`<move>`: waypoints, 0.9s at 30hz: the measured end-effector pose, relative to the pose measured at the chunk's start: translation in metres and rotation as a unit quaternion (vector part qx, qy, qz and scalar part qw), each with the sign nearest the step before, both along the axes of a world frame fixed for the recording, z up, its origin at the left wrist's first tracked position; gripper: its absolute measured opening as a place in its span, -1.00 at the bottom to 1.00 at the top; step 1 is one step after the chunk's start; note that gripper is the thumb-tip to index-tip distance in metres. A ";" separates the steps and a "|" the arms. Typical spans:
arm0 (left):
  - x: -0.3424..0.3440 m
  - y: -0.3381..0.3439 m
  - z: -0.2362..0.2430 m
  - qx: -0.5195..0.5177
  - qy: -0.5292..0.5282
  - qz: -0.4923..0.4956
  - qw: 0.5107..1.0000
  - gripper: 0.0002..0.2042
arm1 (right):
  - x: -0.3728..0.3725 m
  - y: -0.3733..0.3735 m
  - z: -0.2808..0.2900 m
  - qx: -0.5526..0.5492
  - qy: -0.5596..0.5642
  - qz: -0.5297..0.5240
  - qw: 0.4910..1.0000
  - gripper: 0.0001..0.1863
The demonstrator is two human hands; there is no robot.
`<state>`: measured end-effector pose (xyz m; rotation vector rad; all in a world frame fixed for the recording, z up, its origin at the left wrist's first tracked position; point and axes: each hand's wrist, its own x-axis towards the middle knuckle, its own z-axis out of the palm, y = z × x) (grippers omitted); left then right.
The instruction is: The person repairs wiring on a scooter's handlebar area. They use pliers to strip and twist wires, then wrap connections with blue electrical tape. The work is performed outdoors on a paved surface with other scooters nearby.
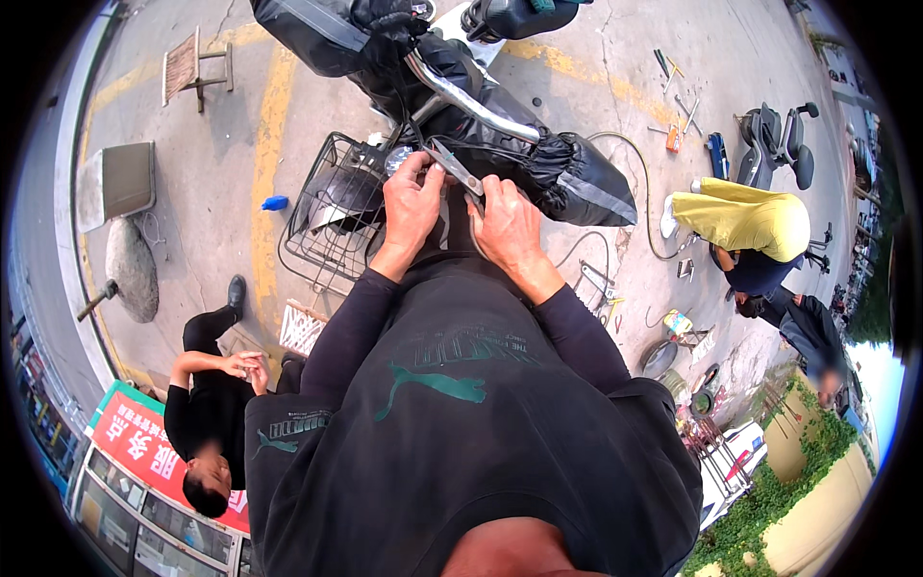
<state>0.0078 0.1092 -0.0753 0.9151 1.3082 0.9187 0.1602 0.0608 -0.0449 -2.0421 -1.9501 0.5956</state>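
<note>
My right hand (507, 229) is closed around the handles of a pair of metal scissors (456, 167), whose blades point up and left. Close by, my left hand (411, 209) is pinched beside the blades; what its fingers hold is too small to make out. Both hands are at the front of a two-wheeler with a silver handlebar (471, 101). A padded black grip cover (586, 181) with a grey band hangs at the bar's right end, and another cover (312, 34) is at its left. A black wire basket (332, 216) sits just left of my left hand.
A seated person (207, 404) is at the lower left, and a person in yellow trousers (740, 226) bends over at the right. Hand tools (687, 111), a hose (646, 192) and a metal pan (660, 360) lie on the ground. A stool (197, 69) and a large stone (132, 269) stand left.
</note>
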 end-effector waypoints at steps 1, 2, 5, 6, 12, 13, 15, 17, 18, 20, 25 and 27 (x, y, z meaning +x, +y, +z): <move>0.001 0.002 -0.001 0.006 -0.011 0.002 1.000 -0.84 | 0.001 0.002 0.000 0.006 0.000 -0.002 1.000 -0.68; 0.000 0.000 -0.003 0.004 -0.019 0.006 1.000 -0.83 | 0.000 0.001 0.000 0.006 0.003 -0.003 1.000 -0.68; -0.001 0.002 -0.013 0.007 -0.051 0.009 0.999 -0.83 | 0.001 0.005 0.000 -0.001 0.020 -0.008 1.000 -0.68; -0.002 0.004 -0.014 0.005 -0.055 0.009 0.998 -0.83 | 0.000 0.007 0.001 -0.007 0.025 -0.010 1.000 -0.68; -0.006 0.004 -0.015 -0.027 -0.085 0.022 0.996 -0.81 | -0.003 0.009 0.008 -0.173 0.208 -0.063 0.961 -0.63; -0.009 0.004 -0.017 -0.028 -0.076 0.015 0.997 -0.81 | -0.003 0.013 0.017 -0.227 0.245 -0.084 0.939 -0.62; -0.008 0.003 -0.012 -0.040 -0.092 0.012 0.995 -0.81 | 0.001 0.002 -0.007 -0.175 0.307 -0.069 0.933 -0.61; -0.013 0.000 -0.011 -0.042 -0.101 0.015 0.994 -0.81 | 0.004 0.001 -0.009 -0.232 0.371 -0.072 0.896 -0.61; -0.015 -0.003 -0.012 -0.047 -0.103 0.017 0.994 -0.81 | 0.006 0.007 0.008 -0.303 0.400 -0.088 0.861 -0.62; -0.017 -0.007 -0.012 -0.053 -0.116 0.016 0.992 -0.81 | 0.007 0.008 0.015 -0.389 0.504 -0.130 0.760 -0.65; -0.029 -0.009 -0.018 -0.081 -0.169 0.030 0.982 -0.84 | 0.013 0.000 0.016 -0.383 0.676 -0.219 0.590 -0.68; -0.032 -0.008 -0.017 -0.076 -0.156 0.036 0.984 -0.86 | 0.027 -0.008 0.037 -0.392 0.526 -0.142 0.741 -0.66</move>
